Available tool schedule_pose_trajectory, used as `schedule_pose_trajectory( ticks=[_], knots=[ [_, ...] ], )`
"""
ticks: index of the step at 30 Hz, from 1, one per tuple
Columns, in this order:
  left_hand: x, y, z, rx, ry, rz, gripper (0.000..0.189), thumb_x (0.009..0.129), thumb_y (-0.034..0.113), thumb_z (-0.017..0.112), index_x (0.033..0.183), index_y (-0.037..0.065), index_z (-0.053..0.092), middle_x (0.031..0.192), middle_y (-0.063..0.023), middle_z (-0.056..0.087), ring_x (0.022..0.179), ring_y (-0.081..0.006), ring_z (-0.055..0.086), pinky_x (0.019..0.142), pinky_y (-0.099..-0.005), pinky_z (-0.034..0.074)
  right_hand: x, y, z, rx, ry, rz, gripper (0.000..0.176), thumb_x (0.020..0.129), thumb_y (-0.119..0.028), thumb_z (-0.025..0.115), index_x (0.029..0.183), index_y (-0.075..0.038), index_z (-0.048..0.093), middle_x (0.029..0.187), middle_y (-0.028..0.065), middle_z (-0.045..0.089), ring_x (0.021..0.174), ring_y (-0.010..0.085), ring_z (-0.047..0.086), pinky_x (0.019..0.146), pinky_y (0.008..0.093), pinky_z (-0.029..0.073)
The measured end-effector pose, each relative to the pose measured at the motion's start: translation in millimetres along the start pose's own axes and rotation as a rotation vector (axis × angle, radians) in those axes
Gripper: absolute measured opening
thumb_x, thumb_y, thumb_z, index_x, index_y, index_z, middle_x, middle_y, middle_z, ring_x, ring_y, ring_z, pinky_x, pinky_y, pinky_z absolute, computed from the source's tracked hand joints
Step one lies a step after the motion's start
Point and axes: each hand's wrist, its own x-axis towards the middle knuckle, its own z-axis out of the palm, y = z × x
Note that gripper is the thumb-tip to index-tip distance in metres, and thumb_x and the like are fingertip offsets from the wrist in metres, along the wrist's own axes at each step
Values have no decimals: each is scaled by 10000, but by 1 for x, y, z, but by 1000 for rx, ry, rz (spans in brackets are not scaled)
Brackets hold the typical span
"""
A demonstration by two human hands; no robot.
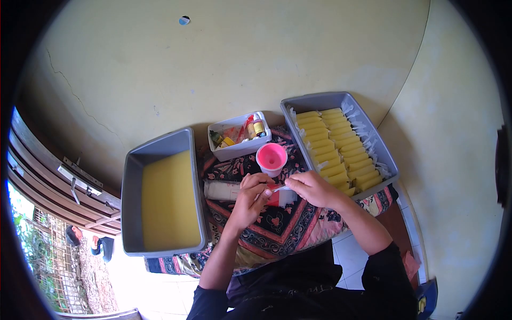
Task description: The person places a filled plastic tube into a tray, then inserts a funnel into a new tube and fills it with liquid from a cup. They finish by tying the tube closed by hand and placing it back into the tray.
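My left hand (252, 200) and my right hand (312, 189) meet at the middle of the table, fingers pinched on a small clear plastic piece (278, 187) with some red at it. Just beyond them stands a white cup with a pink funnel (272, 157). Under and beside my hands lie a stack of clear plastic bags (288, 198) and a white packet (220, 190). Left of them is a grey tub of yellow liquid (169, 202). At the right, a grey tray (385, 152) holds rows of filled yellow tubes (337, 144).
A white box (234, 152) with small bottles and packets sits at the back against the wall. A patterned cloth (277, 234) covers the table. Through the doorway at the left, a person (74, 235) is outside. A blue container (428, 298) stands at lower right.
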Motion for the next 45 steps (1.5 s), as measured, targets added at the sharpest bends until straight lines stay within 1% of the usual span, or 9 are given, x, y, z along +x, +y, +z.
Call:
schedule_pose_trajectory(
  ticks=[7,13,17,20,26,36,42,44,45],
  knots=[
    [-3,4,3,211,76,7,116,790,136,712,856,42,733,1033,-78,631,1083,-270,549,980,-445,344,3,11,-1,749,-36,278,265,1002,-198,488,801,-40,556,667,-20,462,542,48,355,466,196,293],
    [2,13,12,366,113,28,132,756,185,758,814,68,736,1002,-56,621,1102,-250,532,1009,-484,314,6,-4,8,988,125,259,209,972,-165,534,861,-5,610,784,85,649,478,61,467,424,190,316],
    [3,6,21,369,123,27,143,731,182,771,816,72,736,1010,-58,610,1110,-258,524,1010,-498,312,9,-11,27,591,242,115,215,958,-174,565,930,28,635,854,135,696,483,111,596,433,230,404],
    [3,4,21,327,141,18,134,716,157,767,808,67,729,1040,-63,589,1120,-263,514,1008,-507,313,10,1,36,-199,352,-298,157,937,-145,552,914,4,597,755,139,650,506,265,605,452,347,449],
    [-1,3,23,362,49,-36,92,732,95,712,821,69,707,1104,-68,547,1150,-273,495,1038,-549,274,7,7,37,-630,308,-339,148,931,-170,529,902,-26,527,704,127,603,562,316,614,481,406,482],
    [-10,5,25,578,69,108,115,716,111,716,826,90,688,1132,-62,562,1219,-286,470,1090,-587,187,6,11,38,-639,152,-188,148,923,-159,527,896,-14,514,691,151,604,607,345,621,521,446,483],
    [-12,2,24,658,155,120,108,719,126,730,818,109,689,1086,-24,592,1214,-281,478,1103,-594,158,14,10,37,-213,81,-49,176,952,-158,489,872,-1,504,709,207,591,694,403,603,602,486,438],
    [-13,2,24,669,179,125,108,721,124,733,819,111,690,1068,-15,600,1212,-280,479,1104,-594,155,15,11,37,-109,97,-106,203,970,-165,506,888,20,495,651,175,547,544,264,566,530,397,414],
    [-14,1,25,680,202,128,111,725,122,737,827,110,696,1056,-12,605,1205,-283,484,1106,-590,156,16,16,37,-110,98,-106,203,970,-165,506,888,20,495,651,175,547,544,264,566,530,397,414]
  ],
)
